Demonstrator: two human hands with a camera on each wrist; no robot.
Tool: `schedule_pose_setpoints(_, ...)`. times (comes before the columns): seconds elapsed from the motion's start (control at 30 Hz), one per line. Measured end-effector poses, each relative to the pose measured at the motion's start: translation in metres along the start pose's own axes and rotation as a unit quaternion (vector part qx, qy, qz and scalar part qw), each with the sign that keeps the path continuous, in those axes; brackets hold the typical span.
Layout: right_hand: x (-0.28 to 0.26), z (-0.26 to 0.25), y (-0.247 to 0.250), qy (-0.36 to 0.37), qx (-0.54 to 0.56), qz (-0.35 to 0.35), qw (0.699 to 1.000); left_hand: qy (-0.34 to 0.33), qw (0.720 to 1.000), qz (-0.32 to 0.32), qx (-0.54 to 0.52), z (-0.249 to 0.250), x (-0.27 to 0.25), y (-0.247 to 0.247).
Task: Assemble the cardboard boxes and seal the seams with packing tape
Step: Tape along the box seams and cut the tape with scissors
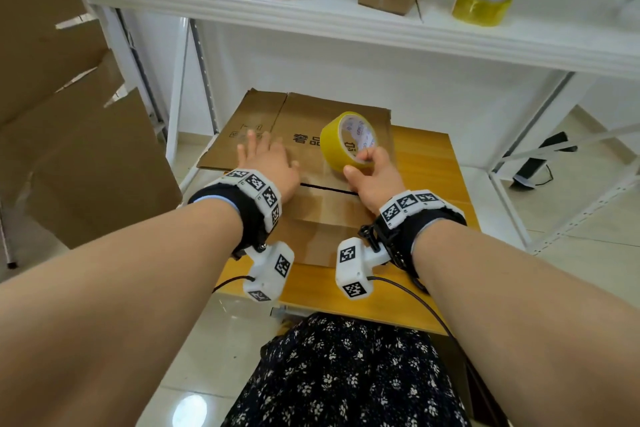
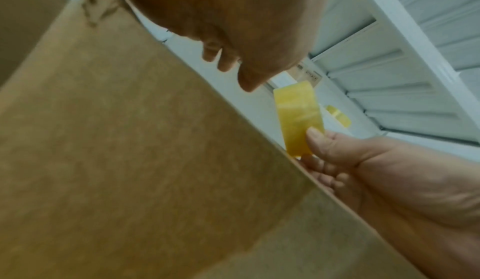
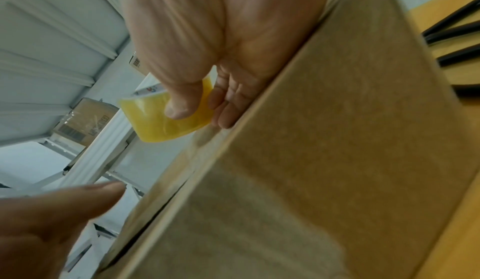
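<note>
Head view: an assembled cardboard box [image 1: 322,218] sits on the wooden surface [image 1: 429,163], its top flaps closed with a dark seam gap running across between the two hands. The left hand [image 1: 268,163] lies flat on the box top, fingers extended and holding nothing. The right hand [image 1: 372,173] grips a yellow tape roll [image 1: 348,140] standing on edge on the box top, thumb on the outer face and fingertips hooked into the core. A flattened cardboard sheet [image 1: 263,125] lies behind the box. On the white shelf [image 1: 311,17] above stand two small cartons and a second tape roll [image 1: 481,4]. Left wrist view: the left hand [image 2: 233,37] has its fingers straight over the box [image 2: 130,160]; the right hand [image 2: 363,164] holds the tape roll [image 2: 298,119]. Right wrist view: the right hand [image 3: 207,47] has its thumb pressed on the tape roll [image 3: 161,123], fingers curled behind it, at the box [image 3: 311,160] edge.
</note>
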State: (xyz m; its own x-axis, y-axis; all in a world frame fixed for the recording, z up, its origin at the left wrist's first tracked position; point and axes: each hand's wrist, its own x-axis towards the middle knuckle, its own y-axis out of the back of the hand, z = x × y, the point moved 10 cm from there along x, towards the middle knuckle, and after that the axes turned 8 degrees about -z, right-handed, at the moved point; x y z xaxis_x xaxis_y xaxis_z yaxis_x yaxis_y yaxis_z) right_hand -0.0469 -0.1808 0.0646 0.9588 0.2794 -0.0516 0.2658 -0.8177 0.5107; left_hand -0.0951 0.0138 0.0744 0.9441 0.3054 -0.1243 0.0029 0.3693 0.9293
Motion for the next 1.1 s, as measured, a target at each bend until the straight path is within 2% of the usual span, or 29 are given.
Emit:
schedule_pose_setpoints(0.07, 0.002, 0.001, 0.001, 0.01, 0.002, -0.007, 1.0, -0.041, 0.986, -0.004, -0.16, 0.01, 0.001, 0.004)
schedule_pose_setpoints(0.17, 0.003, 0.0, -0.003, 0.023, 0.007, -0.025, 0.999, -0.027, 0.913, -0.086, -0.397, 0.017, 0.004, -0.016)
schedule_pose_setpoints(0.27, 0.002, 0.0, -0.006, 0.026, 0.014, -0.031, 0.999, 0.01, 0.847, -0.11, -0.519, 0.016, 0.006, -0.035)
schedule_pose_setpoints(0.3, 0.002, 0.001, -0.006, 0.026, 0.016, -0.031, 0.999, 0.007, 0.834, -0.118, -0.538, 0.018, 0.006, -0.041)
schedule_pose_setpoints(0.4, 0.004, 0.003, -0.006, 0.018, 0.022, -0.028, 0.999, -0.016, 0.826, -0.129, -0.548, 0.027, -0.003, -0.042)
schedule_pose_setpoints(0.6, 0.004, 0.001, -0.008, 0.039, 0.031, -0.041, 0.998, -0.009, 0.833, -0.083, -0.548, 0.021, -0.001, -0.035)
schedule_pose_setpoints(0.67, 0.005, 0.003, -0.008, 0.042, 0.058, -0.037, 0.997, -0.002, 0.829, -0.088, -0.552, 0.02, -0.001, -0.035)
schedule_pose_setpoints(0.73, 0.007, 0.009, -0.008, 0.033, 0.086, -0.031, 0.995, 0.005, 0.802, -0.102, -0.588, 0.025, -0.007, -0.031)
schedule_pose_setpoints(0.83, 0.007, 0.014, -0.005, 0.014, 0.108, -0.019, 0.994, 0.02, 0.735, -0.135, -0.664, 0.033, -0.015, -0.031)
schedule_pose_setpoints(0.9, 0.003, 0.01, 0.001, 0.021, 0.078, -0.001, 0.997, 0.031, 0.698, -0.166, -0.696, 0.039, -0.019, -0.034)
schedule_pose_setpoints(0.93, 0.001, 0.006, 0.003, 0.032, 0.062, 0.01, 0.997, 0.031, 0.689, -0.186, -0.7, 0.042, -0.021, -0.036)
schedule_pose_setpoints(0.97, 0.0, 0.004, 0.004, 0.04, 0.054, 0.019, 0.998, 0.031, 0.685, -0.201, -0.7, 0.044, -0.025, -0.036)
schedule_pose_setpoints(1.03, 0.001, 0.006, 0.005, 0.038, 0.05, 0.038, 0.997, 0.031, 0.695, -0.214, -0.686, 0.047, -0.029, -0.035)
schedule_pose_setpoints(1.1, 0.002, 0.011, 0.004, 0.019, 0.056, 0.042, 0.997, 0.029, 0.736, -0.192, -0.649, 0.043, -0.024, -0.031)
